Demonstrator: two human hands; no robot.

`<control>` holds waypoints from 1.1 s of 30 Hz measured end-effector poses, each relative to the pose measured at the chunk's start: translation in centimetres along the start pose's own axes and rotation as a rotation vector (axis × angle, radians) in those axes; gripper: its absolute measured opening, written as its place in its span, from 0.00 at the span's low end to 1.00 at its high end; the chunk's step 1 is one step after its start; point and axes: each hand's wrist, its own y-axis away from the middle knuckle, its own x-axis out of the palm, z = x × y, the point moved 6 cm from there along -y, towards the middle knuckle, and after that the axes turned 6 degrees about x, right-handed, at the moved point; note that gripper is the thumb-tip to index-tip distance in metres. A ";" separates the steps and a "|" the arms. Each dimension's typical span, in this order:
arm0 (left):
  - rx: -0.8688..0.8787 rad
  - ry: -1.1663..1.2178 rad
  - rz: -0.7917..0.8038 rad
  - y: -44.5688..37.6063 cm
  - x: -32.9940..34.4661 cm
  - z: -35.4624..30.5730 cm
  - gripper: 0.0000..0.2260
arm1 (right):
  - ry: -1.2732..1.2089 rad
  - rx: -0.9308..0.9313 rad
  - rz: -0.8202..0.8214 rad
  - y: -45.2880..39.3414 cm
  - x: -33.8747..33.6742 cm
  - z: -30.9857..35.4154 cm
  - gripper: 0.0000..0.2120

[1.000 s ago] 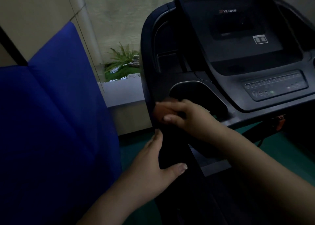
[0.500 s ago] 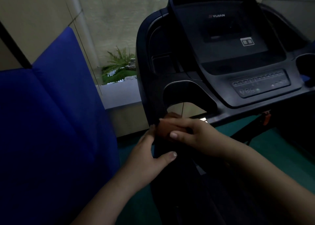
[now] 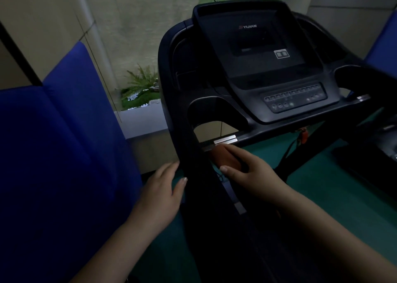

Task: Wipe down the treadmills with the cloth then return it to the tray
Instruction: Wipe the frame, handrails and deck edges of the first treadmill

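Note:
A black treadmill [image 3: 253,72] fills the centre and right, its console screen dark and a button panel [image 3: 294,99] below it. Its left handrail [image 3: 193,160] runs down toward me. My right hand [image 3: 249,171] grips a folded orange-brown cloth [image 3: 225,157] just right of that handrail, under the silver sensor strip [image 3: 225,140]. My left hand [image 3: 163,188] lies with straight fingers against the handrail's outer left side, thumb touching the rail. No tray is in view.
A tall blue padded panel [image 3: 64,154] stands close on the left. Behind it a low ledge [image 3: 141,119] holds green plants [image 3: 139,89]. Green floor [image 3: 322,175] shows under the console. A second dark machine [image 3: 378,145] sits at the right edge.
My right hand has slid the cloth off the handrail's front to its inner right side. My left hand has loosened from the rail and now lies flat beside it. The view has tilted down.

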 end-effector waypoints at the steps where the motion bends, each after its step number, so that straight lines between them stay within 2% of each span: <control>1: -0.005 -0.029 0.006 0.6 0.3 0.2 0.24 | 0.013 0.016 -0.027 0.6 -0.4 -0.4 0.24; 5: -0.023 -0.182 0.069 2.4 1.5 1.6 0.25 | 0.050 0.083 -0.124 2.8 -1.6 -2.4 0.25; 12: 0.057 -0.377 0.150 3.9 2.8 2.7 0.24 | 0.112 0.197 -0.224 7.9 -2.5 -4.2 0.23; 16: 0.107 -0.436 0.238 5.1 3.5 3.0 0.23 | 0.157 0.299 -0.316 11.3 -2.4 -5.2 0.24; 23: 0.255 -0.455 0.301 7.5 3.8 3.0 0.22 | 0.168 0.450 -0.520 17.9 -1.1 -6.9 0.24; 29: 0.347 -0.497 0.396 9.3 5.2 2.3 0.16 | 0.202 0.588 -0.624 24.6 -0.5 -8.2 0.26; 33: 0.364 -0.569 0.485 10.3 6.7 0.4 0.17 | 0.224 0.675 -0.698 28.8 -0.6 -8.7 0.25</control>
